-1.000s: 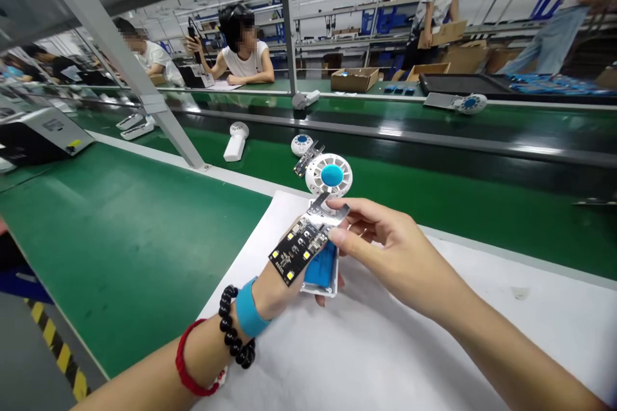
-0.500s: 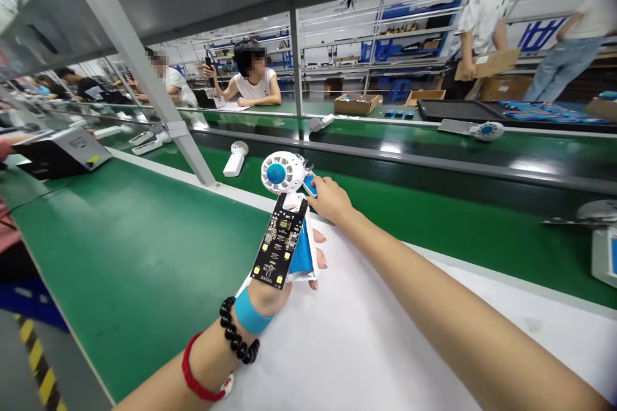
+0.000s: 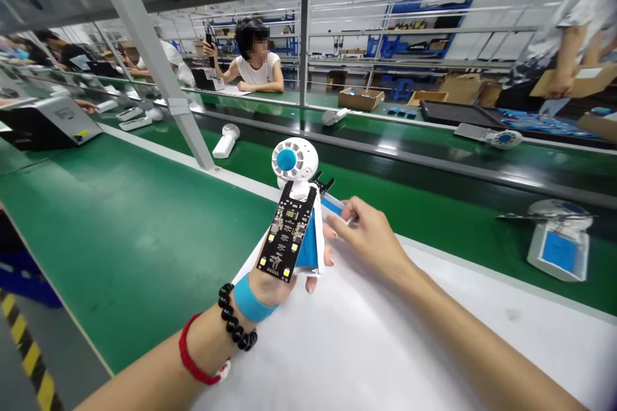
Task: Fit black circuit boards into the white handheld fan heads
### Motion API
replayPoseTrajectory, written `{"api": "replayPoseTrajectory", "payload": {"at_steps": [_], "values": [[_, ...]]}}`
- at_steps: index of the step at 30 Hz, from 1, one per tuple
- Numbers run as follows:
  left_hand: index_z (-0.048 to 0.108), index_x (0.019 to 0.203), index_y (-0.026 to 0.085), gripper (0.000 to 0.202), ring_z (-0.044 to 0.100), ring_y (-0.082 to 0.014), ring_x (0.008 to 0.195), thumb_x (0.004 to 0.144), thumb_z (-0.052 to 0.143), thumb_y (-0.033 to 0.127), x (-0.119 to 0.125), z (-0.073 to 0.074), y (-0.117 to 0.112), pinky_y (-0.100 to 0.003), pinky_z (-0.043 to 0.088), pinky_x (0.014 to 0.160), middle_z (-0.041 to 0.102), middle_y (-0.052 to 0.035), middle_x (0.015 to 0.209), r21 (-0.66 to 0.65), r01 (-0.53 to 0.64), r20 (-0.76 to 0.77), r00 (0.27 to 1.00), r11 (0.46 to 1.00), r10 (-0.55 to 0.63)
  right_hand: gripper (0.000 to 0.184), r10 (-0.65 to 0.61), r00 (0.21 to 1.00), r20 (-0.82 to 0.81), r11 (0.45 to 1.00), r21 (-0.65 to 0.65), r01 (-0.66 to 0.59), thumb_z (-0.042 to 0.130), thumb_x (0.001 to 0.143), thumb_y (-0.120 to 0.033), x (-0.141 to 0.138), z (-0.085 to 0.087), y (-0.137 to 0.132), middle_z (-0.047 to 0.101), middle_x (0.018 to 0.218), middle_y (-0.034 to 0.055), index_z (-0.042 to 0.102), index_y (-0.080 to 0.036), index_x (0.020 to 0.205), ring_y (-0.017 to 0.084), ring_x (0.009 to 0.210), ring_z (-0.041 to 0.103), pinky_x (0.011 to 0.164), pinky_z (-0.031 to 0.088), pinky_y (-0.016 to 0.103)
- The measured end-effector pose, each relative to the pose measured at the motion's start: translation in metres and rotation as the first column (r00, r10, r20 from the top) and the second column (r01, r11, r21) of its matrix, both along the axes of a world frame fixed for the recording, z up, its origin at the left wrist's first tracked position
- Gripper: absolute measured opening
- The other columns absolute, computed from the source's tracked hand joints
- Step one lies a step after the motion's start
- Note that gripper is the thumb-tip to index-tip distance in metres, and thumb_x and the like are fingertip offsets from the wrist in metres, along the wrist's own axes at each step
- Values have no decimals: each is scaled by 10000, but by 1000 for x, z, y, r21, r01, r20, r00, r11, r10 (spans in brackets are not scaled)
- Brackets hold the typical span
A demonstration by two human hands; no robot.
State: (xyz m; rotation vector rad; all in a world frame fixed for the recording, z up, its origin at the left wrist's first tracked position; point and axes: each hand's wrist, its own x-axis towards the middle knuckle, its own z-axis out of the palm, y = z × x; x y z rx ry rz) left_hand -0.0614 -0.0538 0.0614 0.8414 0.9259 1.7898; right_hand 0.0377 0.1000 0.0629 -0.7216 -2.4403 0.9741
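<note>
My left hand (image 3: 274, 288) is closed around an opened white handheld fan (image 3: 308, 157) with a round slotted head and a blue centre. A black circuit board (image 3: 287, 231) with a small display lies over its handle and my wrist. Beside the board, a blue battery (image 3: 308, 247) sits in the white handle shell. My right hand (image 3: 373, 231) pinches the end of a second open handheld fan (image 3: 332, 207), which has a blue battery in its handle. Its head is mostly hidden behind the first fan, and a dark board end sticks out there.
Another opened fan (image 3: 559, 247) lies on the green conveyor belt (image 3: 443, 237) at right; a closed fan (image 3: 226, 141) lies at left. White paper (image 3: 357, 334) covers the bench before me. A slanted metal post (image 3: 159, 70) rises at left. Co-workers (image 3: 258, 70) are across the line.
My right hand has drawn back right and down, gripping the second fan's handle, more of which now shows. The opened fan at right has come further into view. A person carrying cardboard has moved right.
</note>
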Motion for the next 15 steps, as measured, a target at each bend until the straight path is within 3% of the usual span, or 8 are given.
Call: {"api": "replayPoseTrajectory", "payload": {"at_steps": [5,7,9,12,15], "values": [[577,1159,230,617,577,-133,573,723,719,642,5,3,1,-191,453,386,661,-86,898,-42,9,-66,998,999,-11,212,168,985,34,986,15,-169,557,894,-324,43,-11,-15,631,870,36,440,-223,749,202,760,558,662,398,316],[544,1162,224,636,559,-120,517,704,758,610,10,8,2,-217,473,400,670,-75,887,-66,-25,-121,992,998,17,145,239,971,31,970,40,-240,572,896,-304,52,-9,-12,639,1040,71,515,-219,794,241,945,587,794,436,365],[513,1111,213,625,581,-134,521,676,805,554,16,13,3,-233,484,412,672,-56,865,-109,-102,-187,979,989,81,111,206,978,-37,978,39,-204,561,909,-305,57,-1,-10,618,1166,95,596,-218,851,272,1100,559,913,423,418],[489,1040,200,478,627,-158,581,740,780,432,25,16,6,-229,490,448,667,-31,821,-183,-193,-233,961,964,149,254,89,978,-188,969,-211,-129,537,941,-433,61,17,-11,670,969,74,660,-217,886,225,895,614,791,482,364],[508,1040,206,351,616,-131,596,810,729,352,29,11,10,-209,505,494,653,-3,804,-186,-201,-283,948,962,143,302,135,939,-317,822,-493,-285,602,911,-501,61,28,-18,667,783,23,659,-208,865,156,671,592,621,480,277]]}}
